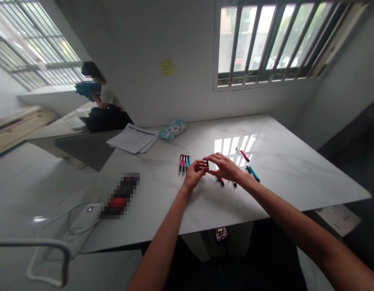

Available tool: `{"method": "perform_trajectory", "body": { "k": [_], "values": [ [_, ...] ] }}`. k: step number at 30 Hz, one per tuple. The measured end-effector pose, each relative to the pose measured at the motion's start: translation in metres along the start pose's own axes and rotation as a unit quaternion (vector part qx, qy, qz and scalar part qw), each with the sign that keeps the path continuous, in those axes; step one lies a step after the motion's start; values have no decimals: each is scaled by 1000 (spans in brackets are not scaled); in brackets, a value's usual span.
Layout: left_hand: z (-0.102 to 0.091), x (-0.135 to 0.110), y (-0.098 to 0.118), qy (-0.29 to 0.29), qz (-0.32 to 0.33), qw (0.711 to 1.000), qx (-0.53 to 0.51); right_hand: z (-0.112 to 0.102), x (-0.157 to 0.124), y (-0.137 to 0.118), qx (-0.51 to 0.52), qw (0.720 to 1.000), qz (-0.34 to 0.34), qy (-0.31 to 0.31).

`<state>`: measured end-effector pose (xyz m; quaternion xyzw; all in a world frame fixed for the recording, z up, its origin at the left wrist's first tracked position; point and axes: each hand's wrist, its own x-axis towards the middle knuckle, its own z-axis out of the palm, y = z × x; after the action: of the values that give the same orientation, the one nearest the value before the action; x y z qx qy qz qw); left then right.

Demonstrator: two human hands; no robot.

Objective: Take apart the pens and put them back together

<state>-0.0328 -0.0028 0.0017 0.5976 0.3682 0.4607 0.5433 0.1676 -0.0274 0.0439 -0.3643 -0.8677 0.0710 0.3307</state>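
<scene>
Over the table, my left hand [194,174] is closed with its fingers curled against a small black pen part [207,164]. My right hand [223,166] meets it from the right, its thumb and fingertips gripping around the same dark piece; much of it is hidden by fingers. Just left of my hands lies a row of several pens [183,161], some red and some teal, side by side. Loose red and black pen pieces [221,182] lie under my right hand. A red barrel [244,156] and a teal barrel [254,173] rest farther right.
Papers [132,137] and a blue-white soft packet [173,130] lie at the back of the marble-look table [311,178]. A white device with a cable [85,216] is at left, beside a blurred dark object [120,196]. Another person [106,101] sits at the far left.
</scene>
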Motion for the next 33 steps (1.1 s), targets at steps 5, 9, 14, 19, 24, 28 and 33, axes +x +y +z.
{"method": "perform_trajectory", "body": {
  "k": [5, 9, 14, 19, 24, 28, 33],
  "values": [
    [2, 0, -1, 4, -3, 1000, 7, -10, -7, 28, 13, 999, 32, 24],
    [-3, 2, -4, 29, 9, 999, 31, -34, -21, 95, -18, 979, 174, 107],
    [-5, 3, -6, 52, 8, 997, 58, -53, -40, 163, -34, 946, 299, 116],
    [0, -2, -2, 27, 9, 996, 81, -43, -39, 177, -37, 939, 336, 63],
    [1, -4, -6, 12, 11, 995, 96, -31, -25, 159, -20, 930, 349, 113],
    [2, -2, -9, 27, 10, 992, 123, -11, -13, 106, 229, 920, 283, 147],
    [5, -2, -4, 33, 26, 990, 137, 20, -10, 40, 388, 882, 245, 109]
  ]
}}
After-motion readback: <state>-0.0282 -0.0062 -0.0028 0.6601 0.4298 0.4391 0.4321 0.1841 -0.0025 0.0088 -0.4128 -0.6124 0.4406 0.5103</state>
